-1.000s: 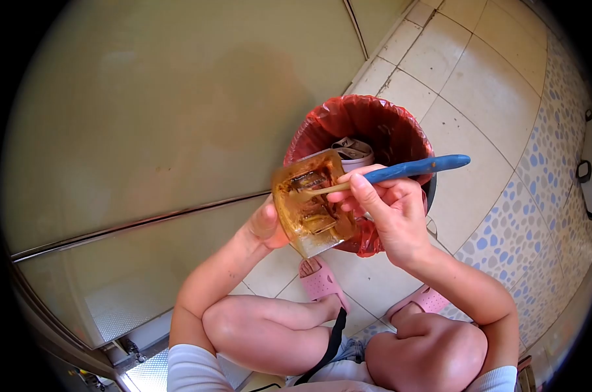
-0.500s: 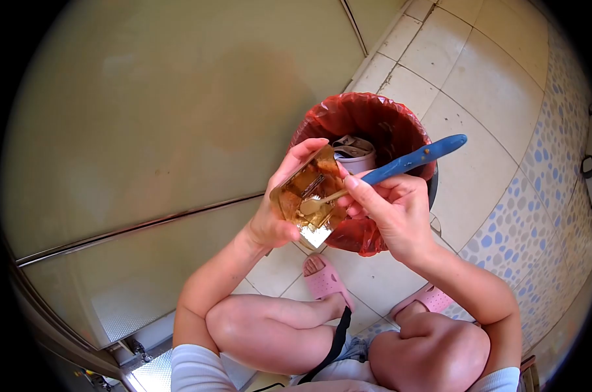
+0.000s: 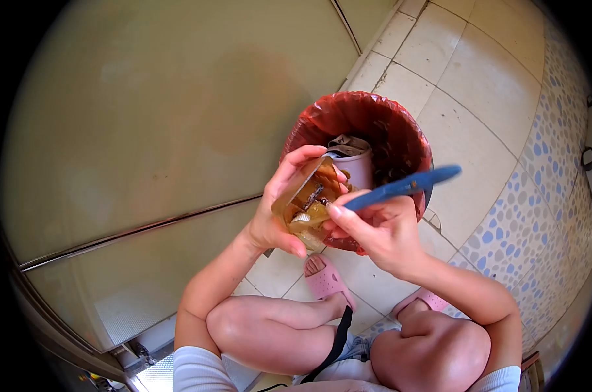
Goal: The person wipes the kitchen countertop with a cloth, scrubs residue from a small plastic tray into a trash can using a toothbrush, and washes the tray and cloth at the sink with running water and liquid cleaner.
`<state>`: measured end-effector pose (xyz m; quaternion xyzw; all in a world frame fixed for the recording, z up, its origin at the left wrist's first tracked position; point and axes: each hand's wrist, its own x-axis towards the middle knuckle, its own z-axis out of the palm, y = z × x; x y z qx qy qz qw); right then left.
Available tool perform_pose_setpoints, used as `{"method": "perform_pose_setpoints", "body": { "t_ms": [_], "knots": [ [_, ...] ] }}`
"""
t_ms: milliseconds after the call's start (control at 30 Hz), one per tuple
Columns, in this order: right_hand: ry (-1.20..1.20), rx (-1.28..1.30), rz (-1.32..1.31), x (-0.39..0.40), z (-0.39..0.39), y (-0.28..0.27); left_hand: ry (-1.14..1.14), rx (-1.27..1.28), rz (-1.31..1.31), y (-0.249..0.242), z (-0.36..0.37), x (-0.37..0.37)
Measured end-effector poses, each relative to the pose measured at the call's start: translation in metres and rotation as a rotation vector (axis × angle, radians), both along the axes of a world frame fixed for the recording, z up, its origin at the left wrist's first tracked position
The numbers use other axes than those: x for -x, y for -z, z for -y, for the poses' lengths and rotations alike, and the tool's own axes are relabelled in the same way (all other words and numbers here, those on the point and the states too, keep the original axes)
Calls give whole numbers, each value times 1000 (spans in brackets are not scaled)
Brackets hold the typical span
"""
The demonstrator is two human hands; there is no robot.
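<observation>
My left hand (image 3: 270,209) is wrapped round a small amber, see-through container (image 3: 295,189), tilted with its opening towards my right hand. My right hand (image 3: 387,235) pinches a brush-like tool with a thick blue handle (image 3: 407,185); its pale tip reaches into the container, near the lower inner wall. Dark bits and a shiny patch show inside the container. Both hands are over the near left side of a bin lined with a red bag (image 3: 309,124). A pale pink cup-like container (image 3: 358,168) with something crumpled in its top stands in the bin.
A large pale panel (image 3: 146,130) with metal trim fills the left. White floor tiles (image 3: 466,157) and a pebble-patterned strip (image 3: 505,222) lie to the right. Pink slippers (image 3: 328,284) and bent knees are below. A dark object (image 3: 589,159) is at the far right edge.
The blue handle has swung lower and is blurred. My right hand and the tool's tip have moved down and left. The container has shifted slightly down, showing more of the pink cup.
</observation>
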<state>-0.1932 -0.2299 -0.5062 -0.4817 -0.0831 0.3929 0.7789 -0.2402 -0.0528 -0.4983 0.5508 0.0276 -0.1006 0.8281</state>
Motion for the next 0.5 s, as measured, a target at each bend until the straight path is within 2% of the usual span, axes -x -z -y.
{"method": "perform_pose_setpoints", "body": {
  "t_ms": [133,333,367,500],
  "knots": [
    [65,-2,5,-7,-1,-2,-3,-80,-45,-4,4,-1],
    [174,71,15,-19,5,2,-86,88,-122,-9,8,1],
    [208,-1,-26,-22,5,10,-96,90,-117,-8,8,1],
    [148,-9,-25,-8,11,1,-123,76,-107,-6,5,2]
  ]
}}
